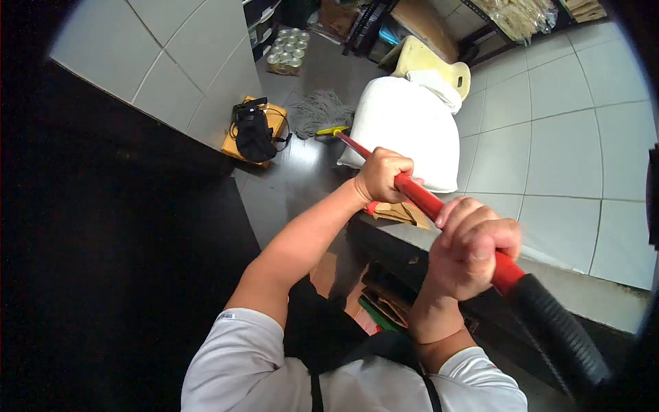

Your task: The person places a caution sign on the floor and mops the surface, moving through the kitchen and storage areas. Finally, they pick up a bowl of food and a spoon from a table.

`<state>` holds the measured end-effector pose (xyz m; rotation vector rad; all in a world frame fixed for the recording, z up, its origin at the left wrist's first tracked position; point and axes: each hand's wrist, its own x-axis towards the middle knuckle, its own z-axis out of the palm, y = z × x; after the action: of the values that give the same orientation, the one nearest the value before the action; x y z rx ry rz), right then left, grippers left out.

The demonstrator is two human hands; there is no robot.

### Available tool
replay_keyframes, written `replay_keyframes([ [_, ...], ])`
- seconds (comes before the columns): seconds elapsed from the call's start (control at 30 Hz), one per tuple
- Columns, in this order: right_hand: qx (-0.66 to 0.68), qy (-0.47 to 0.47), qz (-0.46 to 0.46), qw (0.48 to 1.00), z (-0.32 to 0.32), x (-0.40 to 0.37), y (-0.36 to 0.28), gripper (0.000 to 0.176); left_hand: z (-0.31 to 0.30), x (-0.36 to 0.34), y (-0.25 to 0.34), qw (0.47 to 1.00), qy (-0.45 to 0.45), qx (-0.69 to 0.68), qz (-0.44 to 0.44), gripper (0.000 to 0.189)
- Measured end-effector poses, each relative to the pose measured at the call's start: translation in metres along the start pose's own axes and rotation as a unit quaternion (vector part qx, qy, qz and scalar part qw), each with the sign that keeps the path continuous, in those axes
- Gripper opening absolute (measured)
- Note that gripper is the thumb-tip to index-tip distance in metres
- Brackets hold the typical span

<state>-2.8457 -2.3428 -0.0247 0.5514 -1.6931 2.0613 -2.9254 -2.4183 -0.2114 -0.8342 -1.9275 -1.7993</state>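
A mop's red handle [423, 198] slants across the view from the lower right up toward the floor at the back. My left hand [386, 175] is closed around its middle. Nearer to me, my right hand [475, 244] wraps the upper handle, just ahead of the black ribbed grip [559, 336]. At the far end, a yellow clamp [332, 130] joins the handle to the grey stringy mop head [319, 113], which lies spread on the dark tiled floor [302, 180].
A full white sack [412, 130] stands beside the mop head, with a cream plastic chair [419, 56] behind. On the left, a black bag [254, 134] rests on a cardboard box [276, 122]. Packed cans [287, 49] sit farther back. Tiled walls [549, 151] flank the passage.
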Motion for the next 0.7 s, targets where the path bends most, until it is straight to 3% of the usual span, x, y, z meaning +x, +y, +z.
replay_keyframes([
  [0.1, -0.048, -0.006, -0.049, 0.998, 0.002, -0.011, 0.030, 0.018, -0.006, -0.004, -0.030, 0.999, -0.028, 0.037, 0.008, 0.029],
  [0.17, -0.055, 0.047, -0.055, 0.996, -0.004, -0.023, 0.063, 0.016, -0.010, -0.005, -0.061, 0.996, -0.047, 0.078, -0.002, 0.025],
  [0.23, -0.115, 0.057, -0.017, 0.992, -0.014, -0.036, 0.102, 0.014, -0.007, -0.008, -0.104, 0.991, -0.049, 0.121, -0.014, 0.020],
  [0.33, -0.225, 0.022, 0.048, 0.973, -0.013, -0.070, 0.164, 0.004, -0.028, -0.034, -0.162, 0.967, -0.093, 0.186, -0.148, 0.014],
  [0.4, -0.254, -0.020, 0.087, 0.963, -0.013, -0.097, 0.192, 0.008, -0.038, -0.056, -0.178, 0.926, -0.111, 0.264, -0.248, 0.016],
  [0.47, -0.263, -0.016, 0.092, 0.960, -0.015, -0.125, 0.208, 0.007, -0.038, -0.062, -0.168, 0.927, -0.112, 0.282, -0.221, 0.016],
  [0.5, -0.235, -0.017, 0.092, 0.968, -0.013, -0.120, 0.200, 0.006, -0.039, -0.065, -0.162, 0.926, -0.114, 0.291, -0.212, 0.017],
  [0.53, -0.208, -0.015, 0.100, 0.973, -0.013, -0.118, 0.185, 0.005, -0.032, -0.070, -0.155, 0.940, -0.042, 0.291, -0.175, 0.021],
  [0.6, -0.198, -0.035, 0.023, 0.979, -0.018, -0.098, 0.151, 0.007, -0.012, -0.072, -0.125, 0.953, 0.058, 0.260, -0.146, 0.026],
  [0.63, -0.189, -0.030, 0.045, 0.980, -0.016, -0.088, 0.119, 0.009, -0.008, -0.068, -0.104, 0.955, 0.114, 0.245, -0.124, 0.028],
  [0.67, -0.165, -0.046, 0.072, 0.983, -0.019, -0.074, 0.090, 0.011, -0.008, -0.059, -0.075, 0.963, 0.090, 0.214, -0.139, 0.032],
  [0.7, -0.123, -0.020, 0.071, 0.990, -0.018, -0.063, 0.067, 0.015, -0.008, -0.052, -0.052, 0.965, 0.100, 0.230, -0.075, 0.032],
])
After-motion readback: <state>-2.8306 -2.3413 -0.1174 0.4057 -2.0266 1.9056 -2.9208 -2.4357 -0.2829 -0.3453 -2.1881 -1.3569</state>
